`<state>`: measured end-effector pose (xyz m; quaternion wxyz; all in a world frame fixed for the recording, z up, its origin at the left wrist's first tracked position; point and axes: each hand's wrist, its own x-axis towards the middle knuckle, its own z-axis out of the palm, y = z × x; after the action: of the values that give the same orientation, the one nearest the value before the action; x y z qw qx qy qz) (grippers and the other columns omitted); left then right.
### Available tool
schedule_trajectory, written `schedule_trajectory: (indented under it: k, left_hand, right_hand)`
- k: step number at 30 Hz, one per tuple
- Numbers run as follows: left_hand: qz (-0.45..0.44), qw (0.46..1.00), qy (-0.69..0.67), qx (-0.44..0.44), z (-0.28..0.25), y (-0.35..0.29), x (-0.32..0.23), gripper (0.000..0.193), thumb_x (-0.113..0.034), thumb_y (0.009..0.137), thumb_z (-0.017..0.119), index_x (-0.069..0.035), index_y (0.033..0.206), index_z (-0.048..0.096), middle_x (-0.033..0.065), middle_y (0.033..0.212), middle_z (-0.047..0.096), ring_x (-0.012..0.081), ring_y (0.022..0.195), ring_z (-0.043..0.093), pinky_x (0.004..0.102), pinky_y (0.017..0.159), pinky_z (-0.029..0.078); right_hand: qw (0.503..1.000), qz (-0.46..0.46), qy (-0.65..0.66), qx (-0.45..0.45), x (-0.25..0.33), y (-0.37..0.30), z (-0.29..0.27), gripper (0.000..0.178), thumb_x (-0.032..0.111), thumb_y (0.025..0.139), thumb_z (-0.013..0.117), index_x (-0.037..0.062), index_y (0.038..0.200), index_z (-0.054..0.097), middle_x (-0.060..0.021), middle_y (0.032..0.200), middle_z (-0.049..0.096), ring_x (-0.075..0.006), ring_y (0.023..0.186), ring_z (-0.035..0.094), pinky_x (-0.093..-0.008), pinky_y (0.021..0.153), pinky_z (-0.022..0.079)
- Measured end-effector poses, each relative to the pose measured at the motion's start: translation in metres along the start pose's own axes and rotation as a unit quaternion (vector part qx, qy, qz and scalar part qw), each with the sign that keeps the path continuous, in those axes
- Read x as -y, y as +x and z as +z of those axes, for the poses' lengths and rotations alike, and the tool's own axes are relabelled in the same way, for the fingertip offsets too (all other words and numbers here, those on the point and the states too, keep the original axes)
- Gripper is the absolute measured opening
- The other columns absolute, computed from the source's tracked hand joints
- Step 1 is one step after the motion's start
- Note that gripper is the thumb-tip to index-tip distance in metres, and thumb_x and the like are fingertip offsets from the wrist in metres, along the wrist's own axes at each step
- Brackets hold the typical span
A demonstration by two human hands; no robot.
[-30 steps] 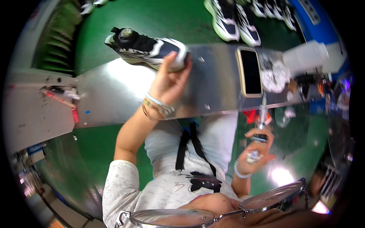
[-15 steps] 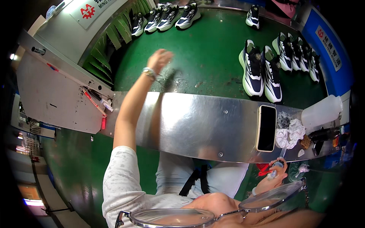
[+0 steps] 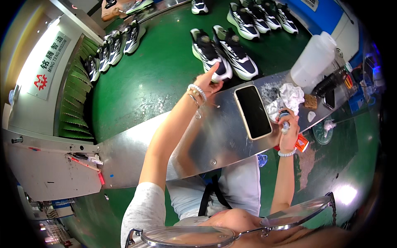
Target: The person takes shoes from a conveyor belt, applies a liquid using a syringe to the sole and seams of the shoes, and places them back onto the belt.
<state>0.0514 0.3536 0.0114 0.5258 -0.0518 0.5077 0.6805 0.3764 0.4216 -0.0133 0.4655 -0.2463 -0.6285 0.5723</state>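
Two black and white sneakers with pale green soles stand side by side on the green belt in front of me. At the toe of the left sneaker (image 3: 209, 53), my left hand (image 3: 210, 80) has its thumb over the front and its fingers curled at the tip. The right sneaker (image 3: 235, 53) stands just beside it, untouched. My right hand (image 3: 290, 124) is closed around a small slim tool (image 3: 284, 120) with a clear and dark barrel, whose exact kind I cannot make out. It is held over the metal ledge, near crumpled white paper (image 3: 291, 95).
A phone (image 3: 253, 111) lies on the metal ledge (image 3: 136, 161). Right of it are a white plastic bottle (image 3: 314, 58), a brown sponge block (image 3: 310, 101) and a dark bottle (image 3: 328, 84). More sneakers stand far left and far right. Another person's hand (image 3: 111, 10) shows at top left.
My left hand has moved right, from over the belt to the left sneaker's toe. My right hand has come up over the ledge with the tool. The whole view has turned and shifted.
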Motion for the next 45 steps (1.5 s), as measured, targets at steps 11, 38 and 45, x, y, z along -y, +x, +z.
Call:
schedule_trajectory:
  k: [11,38,45]
  left_hand:
    - [-0.002,0.998,0.051,0.039,-0.146,-0.217,0.059,0.038,-0.035,0.080,0.064,-0.004,0.102,0.058,0.0068,0.086,0.064,0.0156,0.066,0.059,0.0246,0.056,0.048]
    - [0.599,0.642,0.390,0.279,-0.048,-0.258,-0.010,0.041,-0.021,0.074,0.071,0.002,0.105,0.058,0.0158,0.096,0.066,0.0234,0.080,0.064,0.0314,0.072,0.051]
    - [0.615,0.597,0.426,0.289,-0.041,-0.253,-0.013,0.051,-0.035,0.078,0.068,0.007,0.103,0.055,0.0215,0.086,0.066,0.0277,0.079,0.066,0.0324,0.069,0.051]
  right_hand:
    - [0.991,0.048,-0.112,0.060,0.037,-0.014,-0.005,0.055,0.034,0.099,0.030,-0.0019,0.068,0.058,-0.0133,0.096,0.059,-0.0199,0.093,0.055,-0.0317,0.084,0.040]
    - [0.908,-0.064,0.283,0.303,0.189,-0.083,0.090,0.067,0.054,0.093,0.031,0.0076,0.050,0.053,-0.0122,0.083,0.052,-0.0232,0.062,0.048,-0.0312,0.054,0.043]
    - [0.914,-0.038,0.303,0.265,0.188,-0.081,0.100,0.069,0.052,0.095,0.028,0.0085,0.047,0.052,-0.0103,0.077,0.055,-0.0221,0.058,0.046,-0.0293,0.049,0.041]
